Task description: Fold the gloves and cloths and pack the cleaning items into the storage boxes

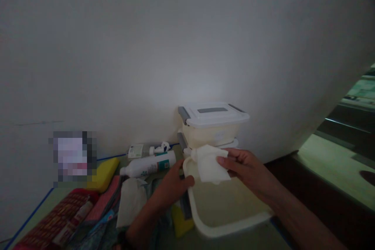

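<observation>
My right hand (238,164) pinches a folded white sheet (209,166), a tissue or a thin wipe; which of the two I cannot tell. The sheet is held over an open plastic box (231,228) with a thick white rim. At the left side of that rim is my left hand (175,185), closed on it with the thumb inside and the fingers partly hidden. The inside of the box shows a plain cream floor.
Behind stands a lidded plastic box (215,125) with grey clips, stacked on another. Left lie a white bottle (152,164), a clear spray bottle (140,150), a yellow sponge (105,174), a white cloth (131,197) and a red patterned package (58,218). A wall rises behind.
</observation>
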`<action>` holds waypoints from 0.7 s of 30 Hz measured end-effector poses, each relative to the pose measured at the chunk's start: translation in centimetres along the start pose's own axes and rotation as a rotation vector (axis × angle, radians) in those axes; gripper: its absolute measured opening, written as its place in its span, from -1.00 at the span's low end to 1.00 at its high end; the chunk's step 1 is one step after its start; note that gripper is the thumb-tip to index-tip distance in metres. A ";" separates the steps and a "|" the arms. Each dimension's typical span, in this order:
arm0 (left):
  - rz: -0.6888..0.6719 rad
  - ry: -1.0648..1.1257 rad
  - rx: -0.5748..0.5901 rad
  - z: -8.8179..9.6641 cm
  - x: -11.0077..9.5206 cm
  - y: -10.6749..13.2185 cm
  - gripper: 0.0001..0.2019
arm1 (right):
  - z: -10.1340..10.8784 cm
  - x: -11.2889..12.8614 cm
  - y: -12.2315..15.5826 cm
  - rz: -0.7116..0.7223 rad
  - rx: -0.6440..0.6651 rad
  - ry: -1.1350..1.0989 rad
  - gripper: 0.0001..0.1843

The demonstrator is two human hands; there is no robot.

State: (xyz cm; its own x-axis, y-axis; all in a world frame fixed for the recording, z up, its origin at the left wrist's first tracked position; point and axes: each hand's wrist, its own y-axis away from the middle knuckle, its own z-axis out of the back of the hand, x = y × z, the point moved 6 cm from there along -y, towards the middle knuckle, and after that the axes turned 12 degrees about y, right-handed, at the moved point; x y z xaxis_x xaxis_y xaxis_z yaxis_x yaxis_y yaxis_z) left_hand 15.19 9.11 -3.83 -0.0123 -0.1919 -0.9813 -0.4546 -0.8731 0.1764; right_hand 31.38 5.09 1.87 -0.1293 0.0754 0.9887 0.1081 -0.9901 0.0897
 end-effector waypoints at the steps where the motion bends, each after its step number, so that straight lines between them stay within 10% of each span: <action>1: -0.003 0.052 -0.002 0.0 -0.4 0.2 -0.47 | 0.2 0.4 0.5 -0.001 -0.011 -0.003 -0.72; 9: -0.086 0.079 -0.174 4.9 -6.8 7.7 -0.47 | -1.8 4.8 4.8 -0.036 0.034 0.014 -0.67; 21: -0.049 -0.039 -0.186 11.2 -5.6 11.6 -0.51 | -10.9 -0.5 0.9 -0.187 0.293 0.140 -0.75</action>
State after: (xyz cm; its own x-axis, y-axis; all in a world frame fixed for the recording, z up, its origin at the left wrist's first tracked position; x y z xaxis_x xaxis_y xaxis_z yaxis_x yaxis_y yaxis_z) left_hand 0.03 5.11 2.84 -0.0307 -0.1328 -0.9907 -0.2830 -0.9494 0.1360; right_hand 20.78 2.85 0.16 -0.3053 0.2149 0.9277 0.3444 -0.8834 0.3179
